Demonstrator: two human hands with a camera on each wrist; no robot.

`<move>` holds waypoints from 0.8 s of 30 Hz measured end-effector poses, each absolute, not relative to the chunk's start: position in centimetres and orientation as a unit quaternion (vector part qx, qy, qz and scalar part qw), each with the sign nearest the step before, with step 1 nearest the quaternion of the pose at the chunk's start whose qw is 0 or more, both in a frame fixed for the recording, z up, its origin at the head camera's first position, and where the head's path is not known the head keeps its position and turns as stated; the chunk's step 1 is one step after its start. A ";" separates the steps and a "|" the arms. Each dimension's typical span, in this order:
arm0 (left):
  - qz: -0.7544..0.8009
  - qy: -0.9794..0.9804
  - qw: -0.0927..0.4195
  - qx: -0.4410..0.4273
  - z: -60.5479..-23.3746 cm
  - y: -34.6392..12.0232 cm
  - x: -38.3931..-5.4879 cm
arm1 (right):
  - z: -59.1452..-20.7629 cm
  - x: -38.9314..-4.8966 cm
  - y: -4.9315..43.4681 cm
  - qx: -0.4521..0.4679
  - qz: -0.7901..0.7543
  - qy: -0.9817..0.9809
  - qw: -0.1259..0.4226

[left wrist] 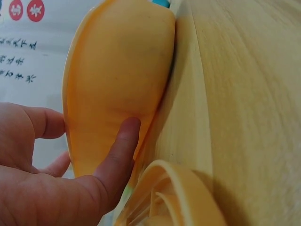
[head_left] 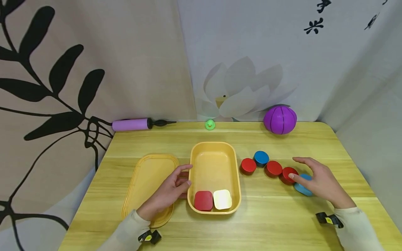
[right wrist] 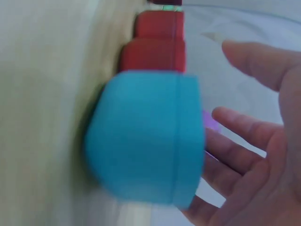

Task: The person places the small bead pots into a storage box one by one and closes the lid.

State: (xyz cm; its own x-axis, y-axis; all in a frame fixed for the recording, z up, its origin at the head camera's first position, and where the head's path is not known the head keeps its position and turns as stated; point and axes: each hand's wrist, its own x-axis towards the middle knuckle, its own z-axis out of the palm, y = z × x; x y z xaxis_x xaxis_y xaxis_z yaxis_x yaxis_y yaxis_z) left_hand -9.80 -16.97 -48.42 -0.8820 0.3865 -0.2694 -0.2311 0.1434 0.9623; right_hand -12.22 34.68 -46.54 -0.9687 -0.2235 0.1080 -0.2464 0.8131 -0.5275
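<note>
A yellow rectangular box (head_left: pixel 213 164) stands upright in the middle of the table. Inside its near end sit a red square-topped container (head_left: pixel 203 200) and a cream square-topped one (head_left: pixel 222 199). My left hand (head_left: pixel 171 190) touches the box's left side, thumb along the outer wall and fingertips at the rim. Over on the right, my right hand (head_left: pixel 321 181) is spread with nothing in its grasp, close above a light blue container (right wrist: pixel 146 136). Its thumb overlaps a red round container (head_left: pixel 288 175) in the head view. More round containers line up leftward: red (head_left: pixel 273 169), dark blue (head_left: pixel 261 158) and red (head_left: pixel 248 166).
A yellow lid (head_left: pixel 154 177) lies left of the box, partly under my left forearm. Along the table's back edge are a purple hand pump (head_left: pixel 132 124), a small green duck-faced toy (head_left: pixel 210 124) and a purple ball (head_left: pixel 280 119). A patterned curtain (head_left: pixel 141 62) hangs behind.
</note>
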 end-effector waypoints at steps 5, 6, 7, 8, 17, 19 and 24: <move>0.651 0.720 0.235 0.054 -48.4 -17.0 -9.8 | -47.4 -11.3 36.0 0.114 0.280 -0.953 -0.001; 0.650 0.720 0.235 0.054 -48.4 -16.9 -9.8 | -47.6 -11.2 36.2 0.111 0.279 -0.954 -0.007; 0.650 0.720 0.235 0.053 -48.5 -16.9 -9.8 | -47.7 -11.0 36.4 0.108 0.277 -0.955 -0.014; 0.651 0.720 0.235 0.053 -48.5 -16.9 -9.8 | -47.8 -10.8 36.6 0.107 0.273 -0.956 -0.020; 0.653 0.718 0.235 0.057 -48.4 -17.0 -9.8 | -48.4 -10.0 37.2 0.096 0.249 -0.962 -0.053; 0.653 0.718 0.234 0.059 -48.4 -17.0 -9.8 | -48.3 -10.0 37.3 0.093 0.250 -0.962 -0.056; 0.653 0.718 0.233 0.061 -48.5 -17.1 -9.8 | -47.5 -10.1 37.2 0.090 0.241 -0.965 -0.047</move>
